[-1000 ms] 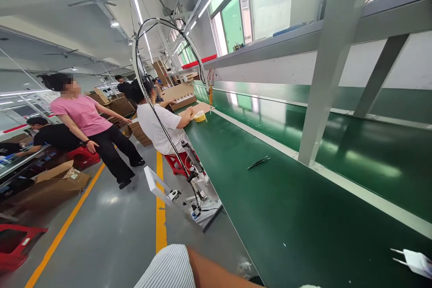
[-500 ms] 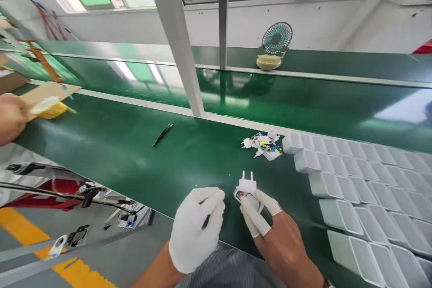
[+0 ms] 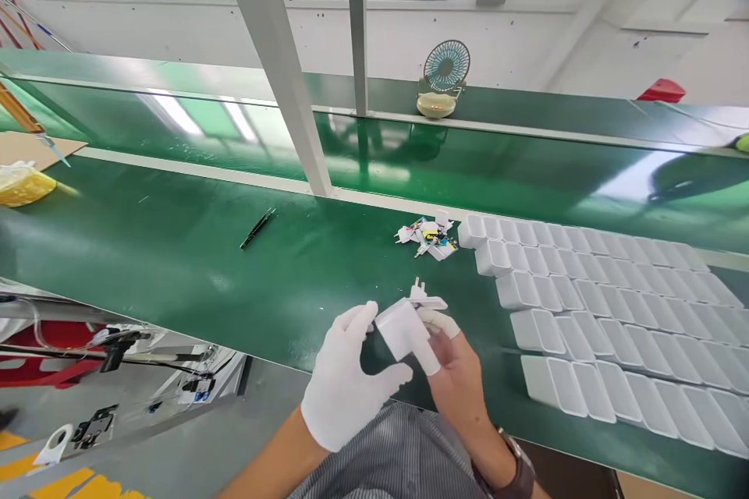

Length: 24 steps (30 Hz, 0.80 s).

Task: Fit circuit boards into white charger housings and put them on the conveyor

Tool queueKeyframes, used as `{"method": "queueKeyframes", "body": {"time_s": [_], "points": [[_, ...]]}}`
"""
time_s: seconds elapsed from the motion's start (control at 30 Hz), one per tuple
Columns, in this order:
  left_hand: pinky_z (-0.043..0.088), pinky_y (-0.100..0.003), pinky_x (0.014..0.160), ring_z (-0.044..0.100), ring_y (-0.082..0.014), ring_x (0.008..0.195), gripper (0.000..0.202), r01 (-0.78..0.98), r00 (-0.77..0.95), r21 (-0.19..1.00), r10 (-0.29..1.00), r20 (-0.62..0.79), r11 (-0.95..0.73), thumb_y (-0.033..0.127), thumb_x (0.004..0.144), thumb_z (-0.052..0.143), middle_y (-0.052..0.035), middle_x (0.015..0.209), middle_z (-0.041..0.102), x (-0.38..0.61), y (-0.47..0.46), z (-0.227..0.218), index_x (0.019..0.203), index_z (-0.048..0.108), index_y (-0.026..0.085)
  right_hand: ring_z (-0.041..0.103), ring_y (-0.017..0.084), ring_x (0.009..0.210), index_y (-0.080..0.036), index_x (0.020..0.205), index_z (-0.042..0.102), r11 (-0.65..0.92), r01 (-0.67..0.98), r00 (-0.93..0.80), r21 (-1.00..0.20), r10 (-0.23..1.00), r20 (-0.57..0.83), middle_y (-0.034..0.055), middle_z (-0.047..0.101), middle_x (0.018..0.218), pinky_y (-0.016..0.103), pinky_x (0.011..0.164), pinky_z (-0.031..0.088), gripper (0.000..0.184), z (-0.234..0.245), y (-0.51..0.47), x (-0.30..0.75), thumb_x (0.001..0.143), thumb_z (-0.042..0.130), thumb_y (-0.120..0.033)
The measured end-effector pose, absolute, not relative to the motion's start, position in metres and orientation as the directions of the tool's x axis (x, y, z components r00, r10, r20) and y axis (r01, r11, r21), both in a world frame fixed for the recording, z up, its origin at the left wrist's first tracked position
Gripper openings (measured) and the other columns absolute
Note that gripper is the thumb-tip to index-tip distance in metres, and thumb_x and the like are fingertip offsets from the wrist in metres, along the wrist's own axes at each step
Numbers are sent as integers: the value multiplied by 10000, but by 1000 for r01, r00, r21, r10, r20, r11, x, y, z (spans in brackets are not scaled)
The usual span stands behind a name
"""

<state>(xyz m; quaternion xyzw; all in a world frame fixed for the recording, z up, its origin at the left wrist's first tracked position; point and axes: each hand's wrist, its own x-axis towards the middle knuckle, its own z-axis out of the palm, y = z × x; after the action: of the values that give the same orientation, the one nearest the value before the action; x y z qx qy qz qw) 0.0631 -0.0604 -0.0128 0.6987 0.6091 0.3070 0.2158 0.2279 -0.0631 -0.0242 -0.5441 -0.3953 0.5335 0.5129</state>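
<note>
My left hand (image 3: 345, 382), in a white glove, and my right hand (image 3: 453, 362), with white finger cots, meet over the near edge of the green belt (image 3: 175, 249). Together they grip a white charger housing (image 3: 401, 327) with a two-pin plug piece (image 3: 426, 298) at its far end. The left thumb and fingers curl around the housing's left side; the right fingers pinch its right side. A small pile of plug parts and circuit boards (image 3: 427, 235) lies just beyond.
Rows of empty white housings (image 3: 591, 304) lie on the belt at right. Black tweezers (image 3: 257, 228) rest at left-centre. A yellow bag (image 3: 23, 183) on cardboard sits far left. A small desk fan (image 3: 441, 78) stands on the far shelf behind a grey post (image 3: 281, 78).
My view swung from the factory aisle and co-workers down to the belt. A white housing has come into my hands and now sits against the plug piece, which my right hand held alone before.
</note>
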Motion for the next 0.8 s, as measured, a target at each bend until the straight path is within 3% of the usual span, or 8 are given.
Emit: {"method": "queueKeyframes", "body": {"time_s": [0.1,0.23,0.33,0.47,0.8], "points": [[591,-441,906,652,-273,1117,783,685,59,708,981,184,-174,216,709,795,-119,1319,591,71,-64,-11,1411,448,243,670,246,990,-228,1220,675,-349,-509,-47,-787,924,-380,89,724,1133,370,823,555,397,-13,-68,215,924,660,-492],[584,-423,914,641,-274,1136,726,663,67,722,977,203,-196,239,743,782,-124,1310,600,76,-60,1,1407,491,234,675,233,956,-216,1147,716,-415,-678,-127,-607,879,-460,70,741,1068,329,784,543,370,-11,-73,204,884,719,-477],[583,-407,897,657,-261,1080,658,666,74,726,984,163,-170,239,755,770,-106,1266,633,77,-57,12,1376,554,239,681,231,939,-212,1117,726,-409,-722,-110,-559,865,-490,64,748,1032,317,758,544,381,-11,-74,201,841,769,-472],[574,-377,856,657,-241,1032,554,687,128,711,988,82,-148,219,802,728,-48,1145,686,78,-58,23,1334,613,322,695,220,870,-178,1096,730,-408,-716,-151,-566,882,-445,85,753,985,311,729,543,386,-9,-73,202,886,712,-502],[529,-381,902,621,-235,1020,565,638,184,737,973,137,-224,227,806,732,-12,1132,689,75,-62,19,1332,602,384,691,207,774,-161,1127,709,-467,-679,-249,-566,873,-420,94,750,923,293,654,519,427,-8,-68,208,917,650,-528]]}}
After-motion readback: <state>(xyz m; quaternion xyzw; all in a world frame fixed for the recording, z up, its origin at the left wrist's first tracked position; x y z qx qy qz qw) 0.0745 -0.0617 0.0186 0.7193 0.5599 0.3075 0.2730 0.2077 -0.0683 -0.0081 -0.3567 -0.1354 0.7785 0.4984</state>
